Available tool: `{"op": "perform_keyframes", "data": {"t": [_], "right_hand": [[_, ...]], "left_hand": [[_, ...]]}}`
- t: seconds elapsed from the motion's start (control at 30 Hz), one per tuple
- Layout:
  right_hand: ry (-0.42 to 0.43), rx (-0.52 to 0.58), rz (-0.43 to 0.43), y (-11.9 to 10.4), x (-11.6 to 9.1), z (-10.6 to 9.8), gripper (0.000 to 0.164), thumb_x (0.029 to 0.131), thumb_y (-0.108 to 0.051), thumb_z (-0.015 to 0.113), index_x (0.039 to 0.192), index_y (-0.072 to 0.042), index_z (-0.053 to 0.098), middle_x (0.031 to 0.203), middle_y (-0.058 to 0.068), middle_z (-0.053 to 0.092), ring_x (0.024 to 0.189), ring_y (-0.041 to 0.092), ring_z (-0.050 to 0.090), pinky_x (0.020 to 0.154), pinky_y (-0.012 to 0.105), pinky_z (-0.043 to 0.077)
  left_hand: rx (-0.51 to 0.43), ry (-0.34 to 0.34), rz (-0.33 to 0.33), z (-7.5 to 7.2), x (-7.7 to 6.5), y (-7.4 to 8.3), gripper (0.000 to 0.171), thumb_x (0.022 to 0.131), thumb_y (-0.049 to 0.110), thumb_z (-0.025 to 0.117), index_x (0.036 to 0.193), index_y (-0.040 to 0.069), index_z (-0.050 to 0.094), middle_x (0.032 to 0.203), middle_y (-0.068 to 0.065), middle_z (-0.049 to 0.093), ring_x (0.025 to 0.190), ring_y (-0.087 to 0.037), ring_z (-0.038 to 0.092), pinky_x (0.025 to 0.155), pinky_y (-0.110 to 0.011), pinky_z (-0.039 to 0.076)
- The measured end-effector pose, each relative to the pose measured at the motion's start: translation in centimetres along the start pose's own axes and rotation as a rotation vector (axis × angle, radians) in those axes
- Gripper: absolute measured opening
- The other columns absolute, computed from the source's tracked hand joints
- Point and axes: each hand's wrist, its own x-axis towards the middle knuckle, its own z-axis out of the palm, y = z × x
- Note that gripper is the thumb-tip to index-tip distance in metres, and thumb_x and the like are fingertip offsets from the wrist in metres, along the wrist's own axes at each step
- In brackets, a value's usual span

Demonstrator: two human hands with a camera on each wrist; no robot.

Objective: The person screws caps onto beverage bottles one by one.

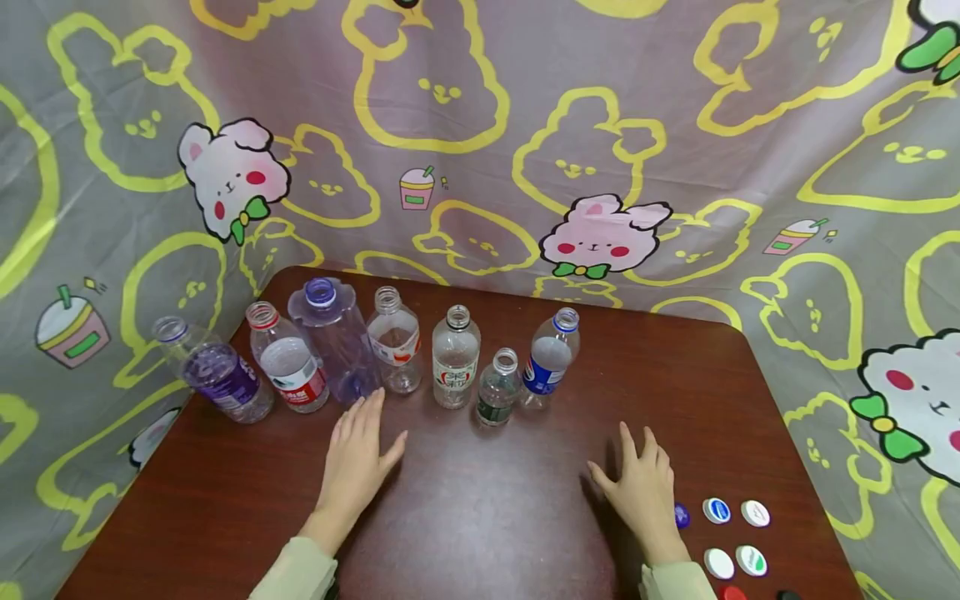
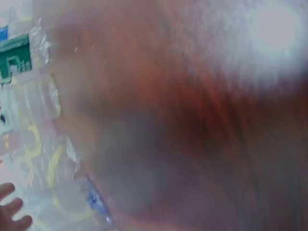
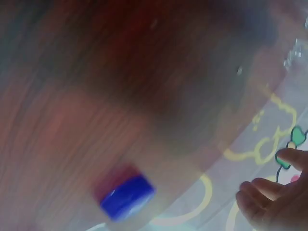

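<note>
In the head view my left hand (image 1: 356, 457) is held with fingers spread, holding nothing. Its fingertips come close to the base of a large purple-tinted bottle (image 1: 335, 337); whether they touch it I cannot tell. My right hand (image 1: 639, 486) hovers with loose fingers on the right side, also holding nothing. Beside its wrist lies a dark blue cap (image 1: 681, 516), seen as a blue block (image 3: 127, 197) in the right wrist view. Uncapped bottles stand in a row: a purple-labelled one (image 1: 217, 379), a red-and-white-labelled one (image 1: 291, 367), and a Pepsi-style blue-labelled one (image 1: 546, 364).
Between them stand an orange-and-white-labelled bottle (image 1: 396, 342), a clear one with a white label (image 1: 455, 358) and a small dark-green-labelled one (image 1: 498, 390). Several loose caps lie at right, among them a white cap (image 1: 718, 563) and a red cap (image 1: 732, 593). A patterned curtain (image 1: 480, 167) surrounds the brown table (image 1: 480, 517).
</note>
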Motion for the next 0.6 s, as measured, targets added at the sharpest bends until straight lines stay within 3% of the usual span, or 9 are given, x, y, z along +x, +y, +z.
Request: {"op": "perform_keyframes", "data": {"t": [0.17,0.3,0.43,0.5,0.6], "right_hand": [[-0.100,-0.005,0.062,1.9,-0.4,-1.7,0.069,0.075,-0.031,0.076,0.129,0.005,0.051,0.130,0.041,0.040,0.103,0.061,0.049,0.080,0.065,0.043],[-0.234,-0.010,0.131,3.6,-0.9,-3.0,0.063,0.079,-0.028,0.073,0.127,0.007,0.050,0.129,0.043,0.039,0.105,0.063,0.047,0.083,0.066,0.042],[-0.330,-0.030,0.176,5.1,-1.5,-3.8,0.062,0.082,-0.030,0.071,0.126,0.008,0.051,0.125,0.044,0.041,0.103,0.062,0.049,0.081,0.065,0.045],[-0.350,-0.038,0.180,5.7,-1.8,-4.1,0.062,0.082,-0.029,0.072,0.126,0.009,0.051,0.123,0.044,0.043,0.102,0.061,0.050,0.080,0.064,0.046],[-0.354,-0.032,0.172,6.6,-2.4,-4.4,0.061,0.080,-0.025,0.074,0.124,0.010,0.052,0.119,0.044,0.046,0.098,0.059,0.052,0.077,0.063,0.047]], "left_hand": [[-0.088,0.232,0.012,-1.9,0.8,-1.2,0.051,0.078,0.020,0.069,0.121,-0.004,0.057,0.109,-0.022,0.065,0.100,-0.039,0.060,0.088,-0.049,0.046],[-0.119,0.373,0.021,-3.6,1.6,-2.8,0.038,0.084,0.022,0.059,0.112,-0.005,0.061,0.102,-0.022,0.064,0.095,-0.040,0.058,0.087,-0.046,0.043],[-0.135,0.509,0.015,-5.0,2.2,-5.0,0.034,0.084,0.019,0.058,0.106,-0.007,0.061,0.101,-0.024,0.063,0.091,-0.044,0.053,0.082,-0.049,0.037],[-0.141,0.549,-0.039,-5.8,2.4,-6.1,0.035,0.081,0.016,0.061,0.107,-0.008,0.060,0.105,-0.027,0.059,0.093,-0.046,0.049,0.082,-0.053,0.034],[-0.148,0.580,-0.193,-6.7,2.5,-7.5,0.042,0.082,0.019,0.063,0.114,-0.006,0.055,0.115,-0.029,0.051,0.103,-0.048,0.044,0.086,-0.056,0.031]]}}
